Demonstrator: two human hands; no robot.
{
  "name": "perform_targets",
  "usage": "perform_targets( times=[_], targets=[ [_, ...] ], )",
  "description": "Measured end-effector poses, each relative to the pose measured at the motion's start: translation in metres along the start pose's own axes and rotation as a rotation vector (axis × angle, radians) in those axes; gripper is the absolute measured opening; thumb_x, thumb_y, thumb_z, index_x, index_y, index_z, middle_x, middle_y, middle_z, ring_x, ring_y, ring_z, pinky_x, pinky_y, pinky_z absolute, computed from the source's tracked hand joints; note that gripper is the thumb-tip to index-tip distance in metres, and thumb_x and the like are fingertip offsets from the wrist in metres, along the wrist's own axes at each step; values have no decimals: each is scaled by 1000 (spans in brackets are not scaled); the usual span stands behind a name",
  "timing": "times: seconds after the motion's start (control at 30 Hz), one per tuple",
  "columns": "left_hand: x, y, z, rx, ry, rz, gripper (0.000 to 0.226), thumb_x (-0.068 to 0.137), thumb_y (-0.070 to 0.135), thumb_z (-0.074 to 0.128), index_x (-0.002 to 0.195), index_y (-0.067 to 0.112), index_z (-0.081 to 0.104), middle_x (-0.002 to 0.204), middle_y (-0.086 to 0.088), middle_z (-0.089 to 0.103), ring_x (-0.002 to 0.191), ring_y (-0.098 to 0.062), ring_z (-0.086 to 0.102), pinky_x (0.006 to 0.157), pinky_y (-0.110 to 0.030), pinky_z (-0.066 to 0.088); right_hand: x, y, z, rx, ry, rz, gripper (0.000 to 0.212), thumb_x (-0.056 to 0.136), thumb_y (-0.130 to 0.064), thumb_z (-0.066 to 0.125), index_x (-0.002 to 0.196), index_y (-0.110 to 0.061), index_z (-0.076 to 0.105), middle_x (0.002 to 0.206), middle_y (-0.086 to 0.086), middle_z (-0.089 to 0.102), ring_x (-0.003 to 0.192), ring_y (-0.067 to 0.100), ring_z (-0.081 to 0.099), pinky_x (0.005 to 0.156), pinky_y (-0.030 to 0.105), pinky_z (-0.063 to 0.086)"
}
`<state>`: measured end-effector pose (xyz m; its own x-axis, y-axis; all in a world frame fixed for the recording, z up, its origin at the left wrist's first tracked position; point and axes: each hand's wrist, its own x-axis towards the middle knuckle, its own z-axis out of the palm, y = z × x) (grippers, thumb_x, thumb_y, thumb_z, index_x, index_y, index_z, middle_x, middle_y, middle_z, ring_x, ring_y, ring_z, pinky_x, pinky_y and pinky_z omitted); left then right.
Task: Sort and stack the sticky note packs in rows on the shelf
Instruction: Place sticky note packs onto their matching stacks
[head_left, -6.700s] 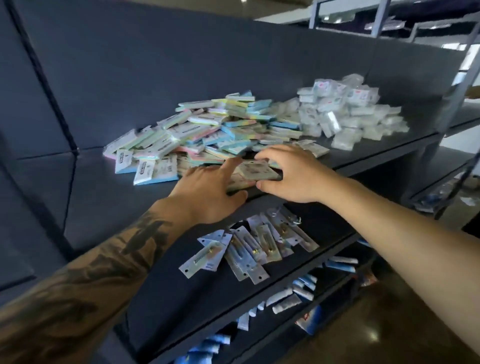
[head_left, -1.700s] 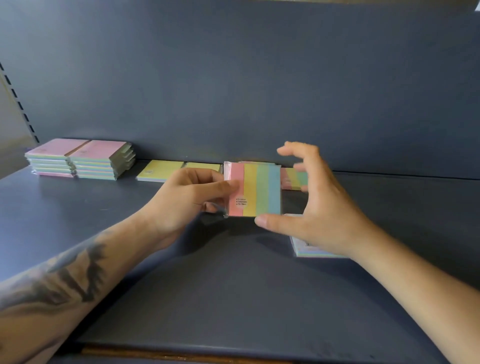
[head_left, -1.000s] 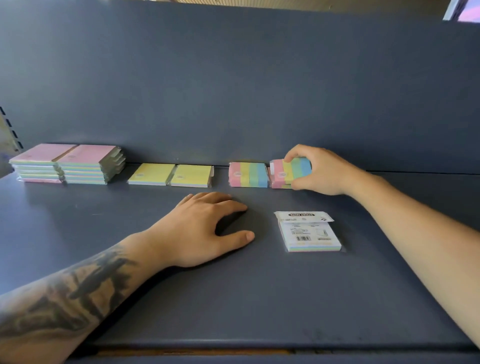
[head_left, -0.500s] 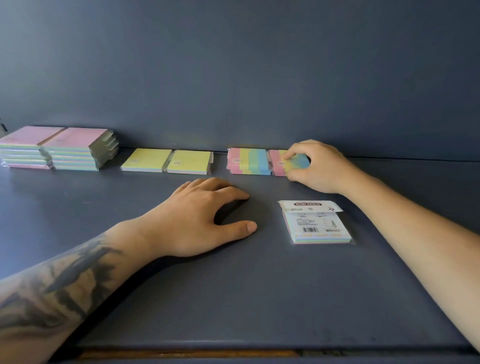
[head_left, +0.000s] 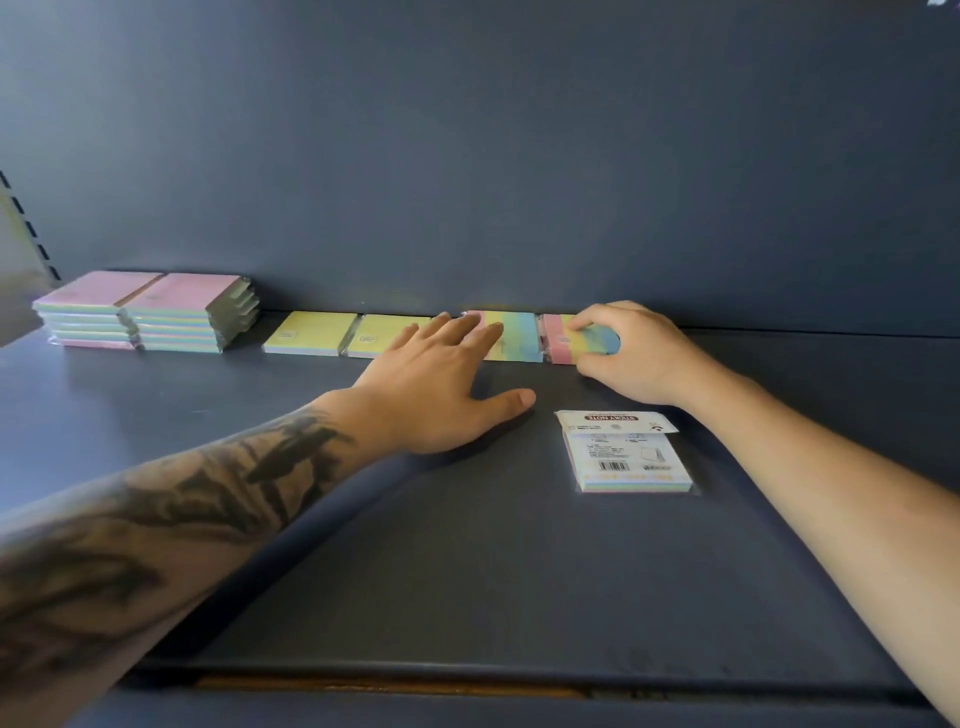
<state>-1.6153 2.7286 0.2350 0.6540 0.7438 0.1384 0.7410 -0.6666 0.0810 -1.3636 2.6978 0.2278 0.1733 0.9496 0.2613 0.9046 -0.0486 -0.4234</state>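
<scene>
Fingers (head_left: 584, 325) of the right hand (head_left: 631, 358) are curled over the top of a rainbow-striped sticky note pack (head_left: 563, 340), thumb at its front edge, gripping it where it sits on the shelf (head_left: 467, 571) close to the back wall (head_left: 467, 156). The left hand (head_left: 441, 384) lies flat on the shelf with its fingers stretched out fairly wide, holding nothing; the fingertips reach onto the near edge of a second striped pack (head_left: 514, 335), just left of the gripped one and almost touching it. Further left along the same row lie two yellow packs (head_left: 348, 335) side by side, flat and one layer high. At the far left stand two pink-topped stacks (head_left: 145, 312), several packs tall, pressed together. Nearer to me, apart from the row and just under the right wrist, one pack lies face down (head_left: 626, 452); its header card reads "STICKY NOTE" upside down from here, with a barcode below and small print too fine to read. A tattooed left forearm (head_left: 182, 509) crosses the shelf. A slotted upright (head_left: 26, 223) shows at the left edge.
</scene>
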Motion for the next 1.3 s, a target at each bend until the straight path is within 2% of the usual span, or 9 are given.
perform_targets(
  times=[0.17,0.63,0.77,0.83,0.9,1.0,1.13,1.2,1.3],
  targets=[
    [13,4,11,30,-35,-9,90,91,84,28,163,29,23,170,7,20,157,-20,16,128,-49,5,-1,1,1,6,-8,9,47,89,-31,70,135,-34,60,145,-2,46,130,20,48,99,27,36],
    [16,4,6,19,-20,4,84,92,82,33,159,32,29,167,7,27,154,-22,22,124,-57,12,-3,3,0,45,-20,2,54,89,-24,70,141,-32,58,151,-6,41,138,16,43,102,22,31],
    [10,4,5,-16,83,19,81,92,81,35,158,35,30,165,4,30,152,-23,25,124,-54,15,-10,-1,-16,-35,-66,-4,66,88,-34,73,147,-42,46,161,-7,30,149,18,29,116,34,30],
    [5,9,2,-53,152,54,76,91,80,39,153,36,38,159,5,40,146,-24,36,122,-49,23,-17,-8,-33,-43,-28,-47,54,89,-36,72,139,-41,55,153,-10,44,141,15,41,112,34,36],
    [-2,16,1,-109,145,115,74,87,84,36,145,39,47,148,8,52,137,-22,47,116,-46,33,-34,-17,-49,-4,-26,-84,33,89,-36,73,120,-41,66,132,-14,62,121,9,58,100,33,46],
    [-14,29,6,-278,63,240,69,83,84,38,131,40,60,126,13,67,120,-16,59,104,-44,46,-72,-20,-58,58,-157,-127,18,84,-43,76,102,-41,72,112,-23,69,106,0,64,94,39,53],
    [-22,37,9,-356,-57,346,73,75,88,53,131,42,61,124,20,64,117,-8,58,99,-40,49,-111,-11,-52,36,-288,-145,45,67,-67,71,109,-48,70,119,-30,62,116,0,58,100,39,50],
    [-21,38,9,-336,-50,363,75,72,85,58,134,42,61,125,24,62,118,-5,55,101,-41,47,-118,-8,-48,83,-270,-153,52,62,-68,75,110,-45,71,121,-29,59,117,-1,57,102,36,48],
    [-22,34,11,-371,7,384,59,80,71,66,128,38,68,119,23,67,110,-5,61,96,-38,51,-119,-8,-43,99,-243,-182,48,66,-57,86,110,-45,70,119,-28,54,113,-2,56,97,27,48]
  ],
)
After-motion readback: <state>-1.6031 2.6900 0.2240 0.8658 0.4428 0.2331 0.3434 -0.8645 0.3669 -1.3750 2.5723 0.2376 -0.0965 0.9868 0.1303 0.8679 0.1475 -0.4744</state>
